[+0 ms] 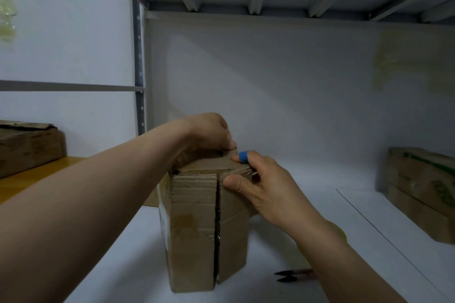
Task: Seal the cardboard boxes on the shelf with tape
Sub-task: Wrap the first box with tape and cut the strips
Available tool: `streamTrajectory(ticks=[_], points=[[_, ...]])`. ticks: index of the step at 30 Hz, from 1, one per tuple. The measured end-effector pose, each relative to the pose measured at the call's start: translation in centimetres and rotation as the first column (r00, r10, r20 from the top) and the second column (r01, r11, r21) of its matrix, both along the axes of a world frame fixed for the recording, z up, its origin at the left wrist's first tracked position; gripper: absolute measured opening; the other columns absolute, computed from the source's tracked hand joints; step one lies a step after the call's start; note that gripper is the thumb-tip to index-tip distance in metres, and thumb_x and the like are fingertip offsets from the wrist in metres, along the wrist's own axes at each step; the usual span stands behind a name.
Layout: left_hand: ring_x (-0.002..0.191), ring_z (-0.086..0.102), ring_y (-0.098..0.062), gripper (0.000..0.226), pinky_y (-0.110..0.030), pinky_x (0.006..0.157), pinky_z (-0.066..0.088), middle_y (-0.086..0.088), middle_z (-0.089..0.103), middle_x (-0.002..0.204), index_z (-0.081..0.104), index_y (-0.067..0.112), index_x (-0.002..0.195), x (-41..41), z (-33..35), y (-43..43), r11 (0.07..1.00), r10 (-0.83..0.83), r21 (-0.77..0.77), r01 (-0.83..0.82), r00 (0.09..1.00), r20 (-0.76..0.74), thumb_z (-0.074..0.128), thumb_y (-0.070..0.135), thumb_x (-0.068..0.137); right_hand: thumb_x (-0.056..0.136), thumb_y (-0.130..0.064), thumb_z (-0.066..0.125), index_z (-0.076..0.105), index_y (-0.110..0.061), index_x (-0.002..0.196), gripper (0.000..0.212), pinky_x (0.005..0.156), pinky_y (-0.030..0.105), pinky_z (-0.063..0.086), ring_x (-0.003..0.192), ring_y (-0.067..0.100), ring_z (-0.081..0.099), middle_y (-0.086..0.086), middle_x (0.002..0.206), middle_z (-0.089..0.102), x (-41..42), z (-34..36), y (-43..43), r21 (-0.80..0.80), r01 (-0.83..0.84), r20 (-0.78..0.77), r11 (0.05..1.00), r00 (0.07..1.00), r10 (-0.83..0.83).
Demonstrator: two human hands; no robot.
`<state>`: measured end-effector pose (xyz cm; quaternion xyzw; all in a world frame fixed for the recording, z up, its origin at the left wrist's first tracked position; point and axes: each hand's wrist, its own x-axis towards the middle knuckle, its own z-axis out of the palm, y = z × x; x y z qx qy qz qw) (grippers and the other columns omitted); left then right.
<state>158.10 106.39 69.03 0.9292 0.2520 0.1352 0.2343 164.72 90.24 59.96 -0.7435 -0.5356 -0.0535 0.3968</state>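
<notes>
Head view: the box (197, 229) on the shelf (320, 204) still gapes at its front seam, no tape I can see, so sealing looks barely begun; my left hand (209, 130) pinches its top flap, my right hand (261, 179) grips its top edge.

No legible text anywhere.

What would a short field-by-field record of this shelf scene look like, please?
box: cardboard box upright on the shelf, front flaps gaping
left hand: grips the box's top edge
right hand: pinches its top front corner
snips: lying on the shelf by the right forearm
other boxes: left box, right box, both untouched
</notes>
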Motion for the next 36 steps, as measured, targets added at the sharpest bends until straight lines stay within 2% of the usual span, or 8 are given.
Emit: streamTrajectory(ticks=[8,16,19,22,24,28,32,36], points=[[0.104,0.061,-0.023,0.020,-0.041,0.101,0.047,-0.007,0.067,0.108,0.067,0.009,0.108,0.5,-0.1,0.0,1.000,-0.021,-0.010,0.020,0.998,-0.057,0.062,0.024,0.097,0.072,-0.077,0.049,0.056,-0.037,0.130,0.071,0.090,0.024,0.047,0.103,0.003,0.052,-0.016,0.113,0.051,0.0,-0.1,-0.2,0.012,-0.001,-0.014,1.000,1.000,0.001],[0.084,0.058,-0.012,0.022,-0.023,0.068,0.045,0.000,0.066,0.093,0.070,0.011,0.104,-0.3,-1.2,0.1,0.998,-0.061,-0.004,0.061,0.998,0.020,0.070,0.030,0.093,0.072,-0.074,0.051,0.058,-0.035,0.131,0.071,0.090,0.021,0.046,0.104,0.002,0.052,-0.020,0.111,0.050,0.0,-0.2,-0.5,0.041,0.018,-0.033,0.999,0.999,-0.016],[0.102,0.060,-0.019,0.031,-0.030,0.080,0.047,-0.006,0.066,0.113,0.066,0.013,0.116,-1.0,-0.6,0.1,1.000,0.005,-0.020,-0.004,1.000,0.029,0.056,0.038,0.101,0.070,-0.076,0.050,0.057,-0.036,0.133,0.074,0.088,0.018,0.045,0.100,-0.003,0.050,-0.027,0.104,0.046,-0.2,-0.1,-0.6,0.039,0.020,-0.031,0.999,0.999,-0.019],[0.123,0.054,-0.028,0.060,-0.042,0.104,0.042,-0.011,0.057,0.136,0.050,0.014,0.139,-2.5,0.4,-0.1,0.946,0.183,0.299,-0.127,0.969,-0.165,0.040,0.059,0.100,0.071,-0.075,0.051,0.054,-0.037,0.137,0.077,0.087,0.013,0.044,0.102,-0.004,0.050,-0.027,0.105,0.046,-0.3,0.1,-0.8,0.020,0.018,-0.028,1.000,0.999,-0.017],[0.129,0.051,-0.033,0.077,-0.046,0.104,0.041,-0.016,0.052,0.143,0.043,0.012,0.145,-3.8,0.9,-0.3,0.909,0.299,0.379,-0.174,0.905,-0.303,0.032,0.069,0.095,0.073,-0.072,0.054,0.054,-0.036,0.138,0.074,0.085,0.007,0.041,0.102,-0.006,0.049,-0.033,0.099,0.044,-0.6,0.1,-0.8,0.026,0.021,-0.016,0.999,1.000,-0.021],[0.105,0.064,-0.038,0.091,-0.040,0.068,0.055,-0.021,0.059,0.129,0.044,0.013,0.144,-5.4,1.4,0.3,0.968,0.251,0.092,-0.234,0.873,-0.419,0.037,0.078,0.082,0.081,-0.070,0.058,0.054,-0.034,0.140,0.069,0.100,0.026,0.046,0.114,0.004,0.053,-0.019,0.120,0.056,-1.5,0.1,-0.4,0.043,0.080,0.031,0.996,0.996,-0.081],[0.094,0.068,-0.028,0.065,-0.038,0.072,0.060,-0.011,0.062,0.113,0.043,0.019,0.142,-5.6,0.9,2.0,0.982,0.190,0.039,-0.186,0.947,-0.259,0.064,0.052,0.090,0.081,-0.070,0.061,0.048,-0.038,0.141,0.069,0.096,0.032,0.051,0.110,0.006,0.057,-0.014,0.122,0.056,-2.7,-0.2,-0.1,0.019,0.071,-0.014,0.997,0.997,-0.070],[0.088,0.069,-0.023,0.050,-0.029,0.064,0.056,-0.005,0.063,0.103,0.047,0.025,0.138,-6.0,1.0,3.2,0.982,0.141,-0.108,-0.157,0.980,-0.140,0.069,0.028,0.092,0.083,-0.057,0.069,0.040,-0.048,0.143,0.067,0.096,0.034,0.053,0.106,0.006,0.058,-0.015,0.122,0.049,-3.8,-0.9,0.4,0.026,0.016,-0.109,1.000,0.994,-0.013]])
